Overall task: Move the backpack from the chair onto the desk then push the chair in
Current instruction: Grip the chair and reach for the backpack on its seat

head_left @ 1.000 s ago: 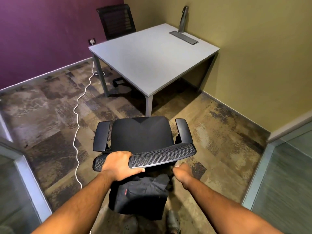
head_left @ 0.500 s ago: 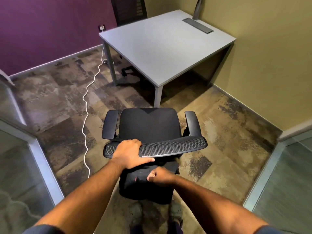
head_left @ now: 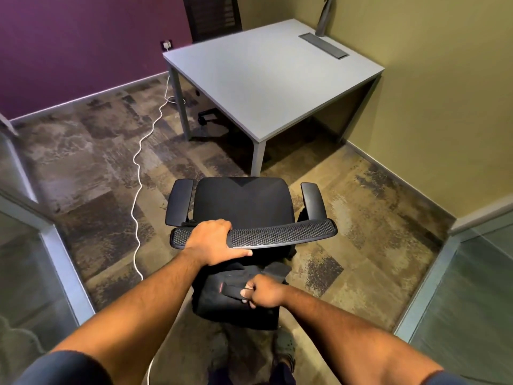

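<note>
The person stands behind a black office chair (head_left: 244, 207), looking down over its backrest. The left hand (head_left: 215, 241) lies on the top edge of the backrest, toward its 9 o'clock end, with the fingers (head_left: 222, 227) curled over the far side and the thumb stretched along the near edge, so they are wrapped on the chair. The seat is bare and both armrests point toward 12 o'clock.

The backpack (head_left: 236, 298), black with a small red mark, hangs behind the backrest at 6 o'clock from the chair, just in front of the person's feet. The right hand (head_left: 262, 291) is closed in a fist around a strap at the top of the backpack, fingers folded tight on it. Whether the bottom of the backpack touches the floor cannot be told.

The tabletop (head_left: 266, 79) is grey and lies at 12 to 1 o'clock from the chair, well apart from it, with its near corner leg closest to the seat. A dark slot cover (head_left: 323, 45) sits near its far edge, by the olive wall. A second black chair (head_left: 213, 16) stands at the far side, at 11 o'clock, against the purple wall. A white cable (head_left: 137, 173) winds across the patterned carpet from a wall socket (head_left: 166, 45) at 10 o'clock down past the chair's left side.
</note>
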